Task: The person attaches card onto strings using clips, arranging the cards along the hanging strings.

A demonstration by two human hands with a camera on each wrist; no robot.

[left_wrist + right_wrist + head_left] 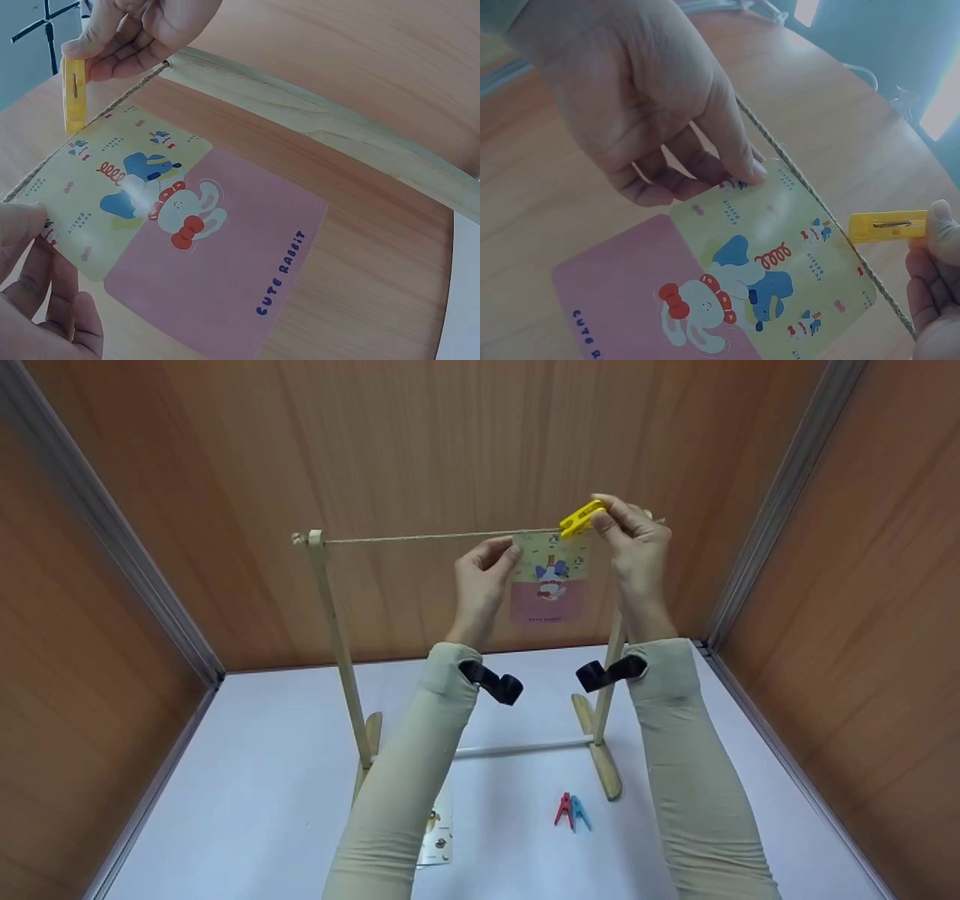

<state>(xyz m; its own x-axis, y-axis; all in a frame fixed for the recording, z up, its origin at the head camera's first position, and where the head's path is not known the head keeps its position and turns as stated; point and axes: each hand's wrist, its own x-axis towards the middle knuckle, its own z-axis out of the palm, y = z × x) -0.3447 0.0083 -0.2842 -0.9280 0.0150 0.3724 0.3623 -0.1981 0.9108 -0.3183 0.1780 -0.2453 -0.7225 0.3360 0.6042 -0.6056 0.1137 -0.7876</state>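
Observation:
A yellow and pink rabbit card [551, 585] hangs against the rope [442, 536], its printed words at the lower edge. My left hand [484, 577] pinches the card's upper left corner between thumb and fingers. A yellow clothespin [581, 519] is pinched at its handle end by my right hand [637, 540]. In the right wrist view the tip of the clothespin [885, 226] meets the rope and the card's top edge. Whether its jaws are clamped on the card, I cannot tell.
A wooden post [341, 652] holds the rope's left end; another post [611, 682] stands at the right. A white bar [525, 748] joins their feet. On the white table [255, 780] lie a red clothespin [564, 810], a blue clothespin [579, 814] and a partly hidden card [439, 840].

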